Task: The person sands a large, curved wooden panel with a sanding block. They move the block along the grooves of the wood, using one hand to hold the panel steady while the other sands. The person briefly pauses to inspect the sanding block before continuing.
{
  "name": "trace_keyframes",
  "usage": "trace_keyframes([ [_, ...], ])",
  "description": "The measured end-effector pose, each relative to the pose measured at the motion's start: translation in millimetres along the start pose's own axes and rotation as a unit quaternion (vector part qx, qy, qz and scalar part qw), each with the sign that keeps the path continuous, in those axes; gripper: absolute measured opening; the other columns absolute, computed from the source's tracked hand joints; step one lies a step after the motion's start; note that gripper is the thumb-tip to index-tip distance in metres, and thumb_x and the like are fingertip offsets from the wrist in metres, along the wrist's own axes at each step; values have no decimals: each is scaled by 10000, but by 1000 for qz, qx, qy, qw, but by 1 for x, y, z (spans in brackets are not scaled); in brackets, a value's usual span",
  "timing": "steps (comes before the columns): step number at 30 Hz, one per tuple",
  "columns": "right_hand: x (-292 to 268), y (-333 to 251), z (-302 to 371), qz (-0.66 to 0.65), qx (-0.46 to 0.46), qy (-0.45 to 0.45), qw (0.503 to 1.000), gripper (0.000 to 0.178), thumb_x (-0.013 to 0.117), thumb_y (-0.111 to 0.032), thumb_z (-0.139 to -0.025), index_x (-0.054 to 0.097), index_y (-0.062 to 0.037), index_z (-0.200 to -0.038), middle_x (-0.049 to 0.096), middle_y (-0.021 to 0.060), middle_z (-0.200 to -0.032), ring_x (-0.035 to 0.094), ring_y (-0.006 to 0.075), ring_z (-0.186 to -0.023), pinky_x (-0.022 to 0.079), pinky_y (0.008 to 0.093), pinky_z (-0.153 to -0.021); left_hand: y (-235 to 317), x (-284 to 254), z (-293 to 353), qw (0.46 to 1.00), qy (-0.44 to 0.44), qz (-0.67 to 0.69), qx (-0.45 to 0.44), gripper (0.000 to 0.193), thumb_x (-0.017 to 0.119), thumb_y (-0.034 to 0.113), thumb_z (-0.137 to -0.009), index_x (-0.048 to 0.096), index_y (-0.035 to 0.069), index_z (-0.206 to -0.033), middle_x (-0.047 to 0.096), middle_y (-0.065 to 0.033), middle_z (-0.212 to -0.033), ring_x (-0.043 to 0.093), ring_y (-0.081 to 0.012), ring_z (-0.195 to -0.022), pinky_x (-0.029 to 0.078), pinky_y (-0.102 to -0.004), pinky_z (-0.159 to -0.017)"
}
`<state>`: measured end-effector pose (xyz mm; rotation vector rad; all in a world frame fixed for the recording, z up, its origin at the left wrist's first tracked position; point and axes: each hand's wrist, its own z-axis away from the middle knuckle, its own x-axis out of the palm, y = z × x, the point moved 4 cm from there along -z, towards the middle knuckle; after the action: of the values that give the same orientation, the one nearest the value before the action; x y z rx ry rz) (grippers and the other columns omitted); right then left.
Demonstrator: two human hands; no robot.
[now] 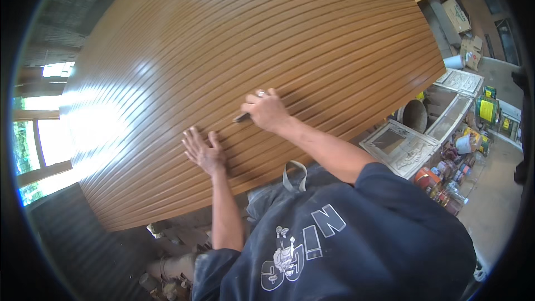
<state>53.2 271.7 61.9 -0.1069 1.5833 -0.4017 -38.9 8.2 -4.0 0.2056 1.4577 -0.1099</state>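
Observation:
A broad wooden panel with an orange-brown sheen and many parallel grooves lies in front of me. My left hand rests on it, palm down with the fingers spread, near the edge closest to my body. Ahead and to the right, my right hand is closed around a short, slim dark tool. The tool's tip points left and down toward the grooves. Its exact kind is hard to make out, and whether the tip touches the wood I cannot tell.
Carved whitish frames stand beside the panel's right edge, close to a round bucket. Several tins and bottles are on the floor there. Cardboard boxes lie farther back. Bright windows are at the left.

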Motion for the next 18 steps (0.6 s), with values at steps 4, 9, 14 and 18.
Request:
trace_keyframes([
  [4,-23,115,49,18,-65,125,990,153,654,-173,-934,774,-229,-858,716,4,-871,734,256,-897,565,456,-759,4,-13,4,995,60,73,21,736,509,608,-1080,352,241,-1699,294,-38,-1789,202,-283,-1666,126,-556,-1353],
  [9,-168,370,144,93,202,40,974,64,844,-248,-882,835,-273,-941,790,-21,-977,742,234,-927,589,397,-860,4,-19,5,992,86,85,24,702,559,546,-1074,402,213,-1672,352,-52,-1761,242,-298,-1651,160,-546,-1343],
  [14,-133,334,132,84,119,83,986,51,810,-227,-900,831,-263,-930,797,-15,-989,754,227,-941,591,393,-848,1,-18,6,994,85,73,17,693,558,539,-1075,404,225,-1673,346,-58,-1765,251,-310,-1649,182,-554,-1334],
  [18,-68,194,87,-40,25,158,986,129,734,-127,-870,815,-226,-852,774,17,-873,750,226,-841,568,432,-773,-5,-17,9,995,83,60,20,698,546,556,-1079,398,230,-1678,338,-79,-1768,256,-326,-1646,187,-559,-1336],
])
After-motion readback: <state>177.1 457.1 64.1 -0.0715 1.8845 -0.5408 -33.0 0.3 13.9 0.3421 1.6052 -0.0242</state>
